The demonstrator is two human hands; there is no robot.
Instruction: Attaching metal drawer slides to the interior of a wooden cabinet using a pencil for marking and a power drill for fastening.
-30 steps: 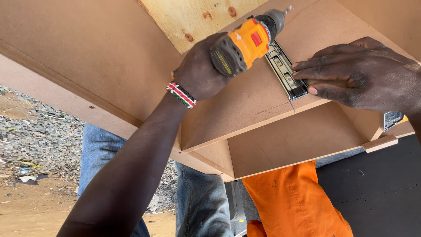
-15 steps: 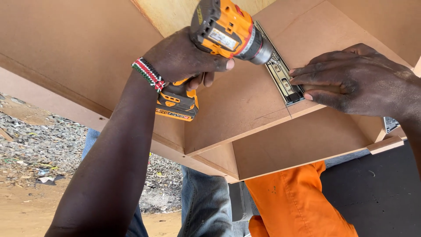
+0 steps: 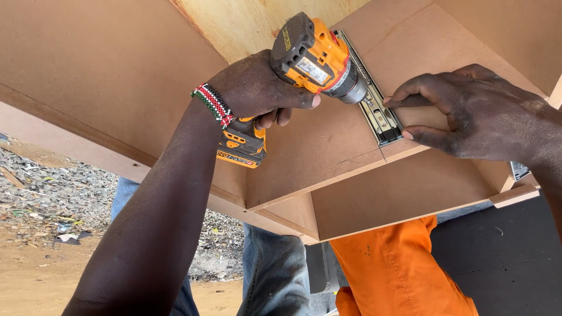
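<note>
We see a big brown box made of flat wooden boards [image 3: 117, 88]. One flat brown board [image 3: 316, 152] inside it carries a long silver metal slide rail [image 3: 374, 108], which lies flat against it. Below the box there is sandy brown ground [image 3: 35, 287] with small grey scraps [image 3: 52, 193] on it.

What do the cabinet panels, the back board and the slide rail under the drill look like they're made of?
Cabinet panels: likely MDF or similar fibreboard, smooth matte brown, no grain, uniform cut edges.
Back board: probably plywood, pale with visible grain.
Slide rail: metal, shiny silvery, stamped with holes.
Drill: orange and black plastic body, it seems.
</note>
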